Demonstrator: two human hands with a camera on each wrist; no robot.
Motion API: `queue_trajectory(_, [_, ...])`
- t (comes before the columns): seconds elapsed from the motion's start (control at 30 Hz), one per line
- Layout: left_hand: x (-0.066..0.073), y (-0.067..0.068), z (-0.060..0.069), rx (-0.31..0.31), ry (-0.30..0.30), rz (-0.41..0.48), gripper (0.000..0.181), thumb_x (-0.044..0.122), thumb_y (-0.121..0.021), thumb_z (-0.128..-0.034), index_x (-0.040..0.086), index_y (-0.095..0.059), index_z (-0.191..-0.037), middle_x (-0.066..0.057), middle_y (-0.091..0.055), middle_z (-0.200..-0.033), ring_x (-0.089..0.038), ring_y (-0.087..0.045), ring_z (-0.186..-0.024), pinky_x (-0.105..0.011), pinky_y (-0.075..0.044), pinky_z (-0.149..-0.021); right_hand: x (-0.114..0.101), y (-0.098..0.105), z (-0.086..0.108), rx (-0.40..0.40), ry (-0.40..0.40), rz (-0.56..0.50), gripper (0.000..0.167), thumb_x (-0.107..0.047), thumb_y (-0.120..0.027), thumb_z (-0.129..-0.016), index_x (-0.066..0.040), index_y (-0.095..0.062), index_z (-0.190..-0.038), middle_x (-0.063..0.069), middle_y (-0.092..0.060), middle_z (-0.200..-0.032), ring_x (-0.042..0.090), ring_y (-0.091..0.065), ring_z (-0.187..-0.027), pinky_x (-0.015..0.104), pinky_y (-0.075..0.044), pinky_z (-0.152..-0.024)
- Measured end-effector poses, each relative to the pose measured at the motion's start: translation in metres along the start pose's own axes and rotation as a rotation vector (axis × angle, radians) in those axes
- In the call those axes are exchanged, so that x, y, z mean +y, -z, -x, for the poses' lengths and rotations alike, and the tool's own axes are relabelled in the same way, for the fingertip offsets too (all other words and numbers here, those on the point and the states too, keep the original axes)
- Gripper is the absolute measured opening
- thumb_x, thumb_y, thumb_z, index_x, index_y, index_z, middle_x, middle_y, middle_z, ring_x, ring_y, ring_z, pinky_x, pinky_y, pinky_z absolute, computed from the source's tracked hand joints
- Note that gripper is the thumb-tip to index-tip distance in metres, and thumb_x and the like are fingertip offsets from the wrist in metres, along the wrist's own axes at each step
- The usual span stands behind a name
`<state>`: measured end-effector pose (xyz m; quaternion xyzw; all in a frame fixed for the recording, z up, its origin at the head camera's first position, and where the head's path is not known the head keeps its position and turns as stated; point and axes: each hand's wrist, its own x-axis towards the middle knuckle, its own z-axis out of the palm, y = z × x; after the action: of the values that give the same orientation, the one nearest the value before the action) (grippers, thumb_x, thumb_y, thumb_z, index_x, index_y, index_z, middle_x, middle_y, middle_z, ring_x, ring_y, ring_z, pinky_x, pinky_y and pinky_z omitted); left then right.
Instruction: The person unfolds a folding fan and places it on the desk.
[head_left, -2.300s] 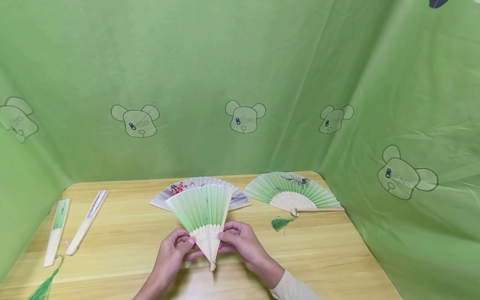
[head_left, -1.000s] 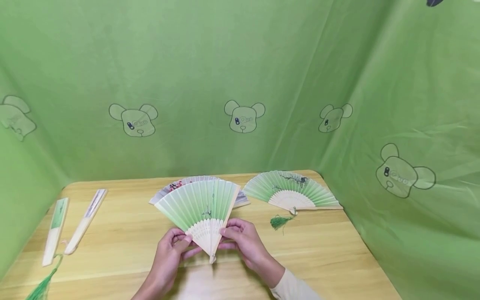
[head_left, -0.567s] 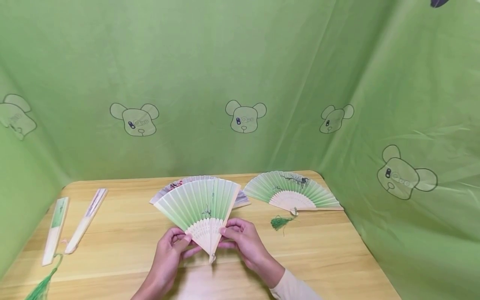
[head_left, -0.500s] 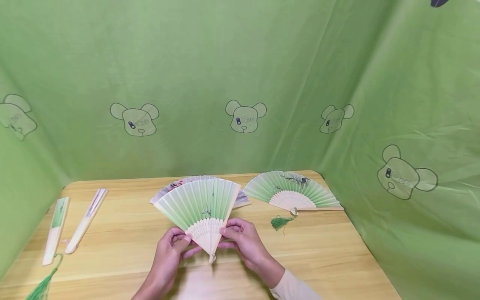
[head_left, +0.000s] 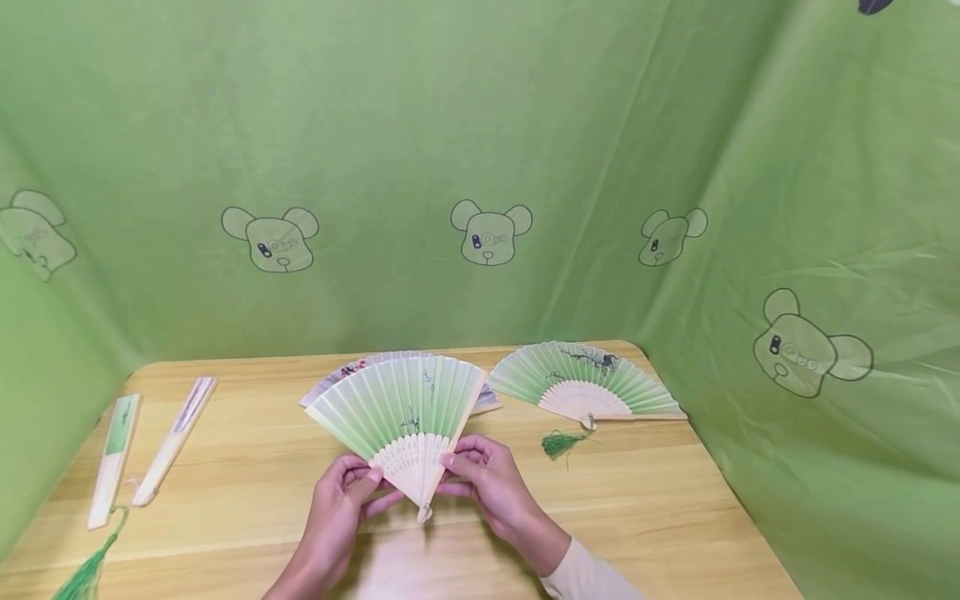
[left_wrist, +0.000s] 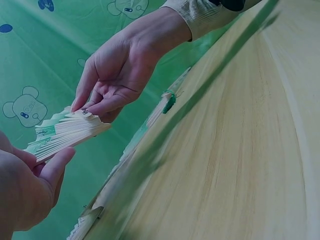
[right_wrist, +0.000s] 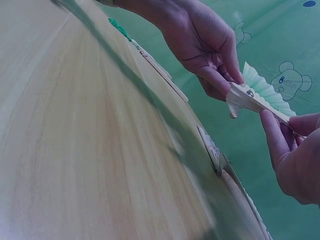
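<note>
Held fan (head_left: 397,404): green-and-white pleats with a dark sprig print, spread into a wedge and lifted off the counter (head_left: 637,517); call it the middle of the clock in the head view, with its pale ribs running down to the pivot at 6 o'clock
Left hand (head_left: 341,504): at 7 to 8 o'clock, pinching the ribs along that edge, thumb in front and fingers tucked behind
Right hand (head_left: 491,492): around 4 o'clock, pinching the outer rib on its side the same way, pale sleeve (head_left: 588,575) at the wrist
Lilac fan (head_left: 347,372): lying spread at 12 o'clock, mostly hidden behind the held one, a bit of red blossom peeking out near 11
Other green fan (head_left: 585,383): also spread, sitting between 2 and 3 o'clock with a dark branchy print, its short green tassel (head_left: 562,444) on the wood at about 3
Folded fans: pair over at 9 o'clock, the green-topped one (head_left: 114,458) further out and the purplish-topped one (head_left: 176,442) closer in, side by side with a gap
Long tassel (head_left: 86,571): green, down at 8 o'clock, cord reaching the green-topped one's lower end
Backdrop (head_left: 375,125): green cloth with bear heads printed on it
</note>
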<state>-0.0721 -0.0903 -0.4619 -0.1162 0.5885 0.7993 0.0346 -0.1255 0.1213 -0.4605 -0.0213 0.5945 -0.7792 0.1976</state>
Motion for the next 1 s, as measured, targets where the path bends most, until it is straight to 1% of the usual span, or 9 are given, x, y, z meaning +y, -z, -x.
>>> queue_trajectory(0.23, [-0.0007, 0.0001, 0.0005, 0.001, -0.005, 0.021, 0.024, -0.002, -0.052, -0.1028, -0.009, -0.041, -0.123, -0.012, -0.057, -0.109, -0.023, -0.066, -0.101, -0.036, -0.068, -0.096, 0.0022, 0.0010, 0.0003, 0.009, 0.004, -0.004, 0.028, 0.001, -0.067, -0.093, 0.012, -0.055, -0.116, 0.006, -0.072, -0.092, 0.017, -0.074, -0.083, 0.032, -0.071, -0.082])
queue_trajectory(0.33, [-0.0006, 0.0000, 0.0008, 0.002, -0.003, 0.014, 0.024, -0.001, -0.052, -0.1034, -0.008, -0.041, -0.124, -0.011, -0.057, -0.110, -0.023, -0.065, -0.102, -0.036, -0.068, -0.096, 0.0021, 0.0007, 0.0003, 0.013, 0.002, -0.011, 0.028, 0.001, -0.067, -0.093, 0.012, -0.055, -0.116, 0.006, -0.072, -0.092, 0.017, -0.074, -0.083, 0.032, -0.071, -0.082])
queue_trajectory(0.57, [0.0003, -0.0001, 0.0000, 0.020, -0.004, 0.024, 0.020, -0.002, -0.049, -0.1041, -0.010, -0.042, -0.122, -0.011, -0.060, -0.107, -0.023, -0.070, -0.102, -0.037, -0.067, -0.096, -0.0003, -0.0012, 0.0006, 0.025, -0.007, -0.028, 0.028, 0.001, -0.067, -0.094, 0.012, -0.054, -0.117, 0.006, -0.073, -0.092, 0.017, -0.074, -0.084, 0.031, -0.071, -0.082])
queue_trajectory(0.77, [0.0015, -0.0002, -0.0006, 0.024, -0.004, 0.034, 0.021, -0.003, -0.049, -0.1041, -0.009, -0.042, -0.123, -0.012, -0.061, -0.109, -0.023, -0.070, -0.102, -0.036, -0.067, -0.096, -0.0014, -0.0026, 0.0002, 0.035, -0.005, -0.040, 0.027, 0.002, -0.067, -0.094, 0.011, -0.054, -0.116, 0.005, -0.073, -0.091, 0.017, -0.075, -0.084, 0.030, -0.070, -0.081])
queue_trajectory(1.0, [0.0025, 0.0003, -0.0008, 0.035, -0.011, 0.055, 0.019, -0.003, -0.049, -0.1042, -0.008, -0.041, -0.121, -0.011, -0.061, -0.108, -0.023, -0.070, -0.102, -0.036, -0.067, -0.097, -0.0015, -0.0038, -0.0003, 0.035, 0.005, -0.051, 0.029, 0.000, -0.067, -0.094, 0.011, -0.053, -0.117, 0.007, -0.073, -0.095, 0.018, -0.075, -0.087, 0.031, -0.070, -0.085])
